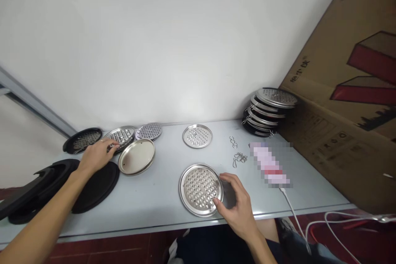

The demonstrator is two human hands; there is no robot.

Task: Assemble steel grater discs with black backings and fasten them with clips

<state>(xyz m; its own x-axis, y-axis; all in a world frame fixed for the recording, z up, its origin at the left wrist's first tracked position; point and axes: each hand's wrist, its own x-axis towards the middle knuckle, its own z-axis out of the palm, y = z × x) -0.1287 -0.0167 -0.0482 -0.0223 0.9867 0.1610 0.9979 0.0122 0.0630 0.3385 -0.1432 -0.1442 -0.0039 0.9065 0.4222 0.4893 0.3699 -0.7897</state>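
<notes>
Close to the table's front edge lies a round metal grater plate (201,189) with rows of raised holes. My right hand (236,202) grips its right side, thumb over the near rim and fingers along the far rim. At the left, my left hand (98,154) reaches to a small stack of similar grater plates (122,135). Its thumb and fingertips are brought together at the near rim of that stack, and they partly hide it. Plain round metal plates (137,156) are piled just right of this hand. Under my left forearm is a black disc (97,187).
Another grater plate (197,136) lies near the wall. Wire clips (239,158) are scattered at the right, beside a blurred pinkish object (269,163) with a white cable (293,208). A tall stack of black-and-metal rounds (267,111) stands against a large cardboard box (340,132).
</notes>
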